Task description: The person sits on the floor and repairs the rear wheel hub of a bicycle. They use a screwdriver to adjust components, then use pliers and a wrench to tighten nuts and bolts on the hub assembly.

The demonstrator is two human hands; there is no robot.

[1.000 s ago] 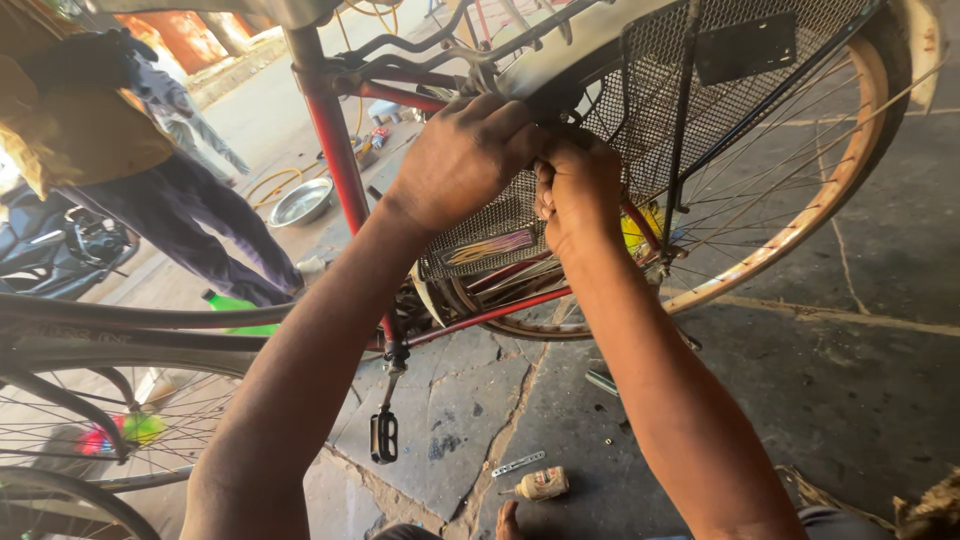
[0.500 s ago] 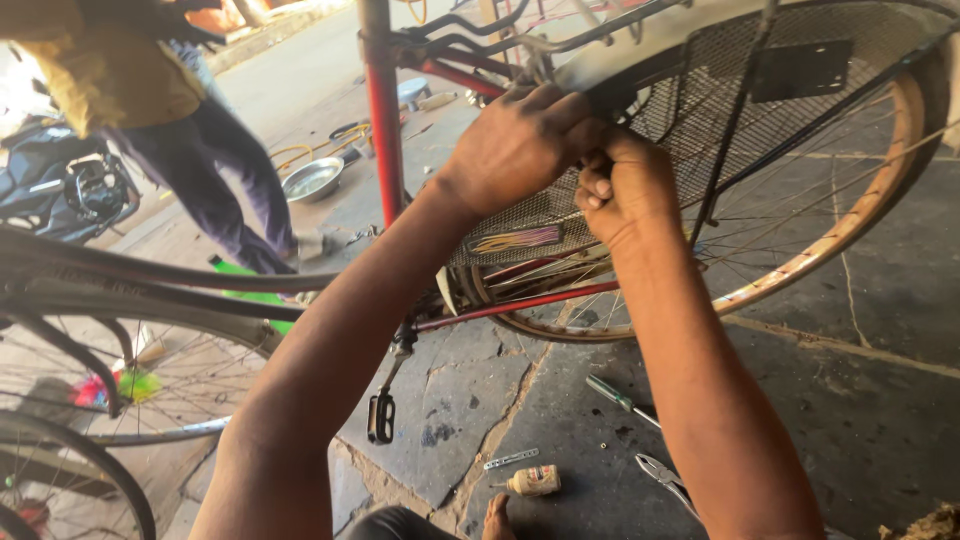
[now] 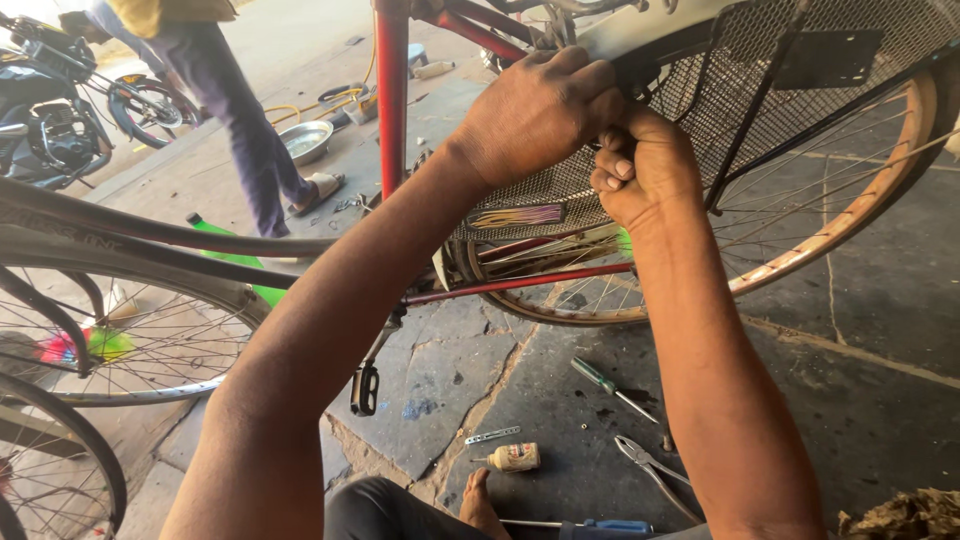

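Mesh guard (image 3: 800,110) at one o'clock over the wheel (image 3: 850,220) has both your fists on its edge, left hand (image 3: 535,115) clenched on top, right hand (image 3: 645,170) pinching just beside, work unfinished, screwdriver (image 3: 612,388) and pliers (image 3: 655,475) lying at six o'clock.

Cracked stone floor (image 3: 440,370), sunlit street (image 3: 300,60) beyond

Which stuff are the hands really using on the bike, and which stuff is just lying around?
In use:
left hand
right hand
mesh guard on the rear wheel

Lying about:
screwdriver
pliers
small tube
metal strip
metal bowl
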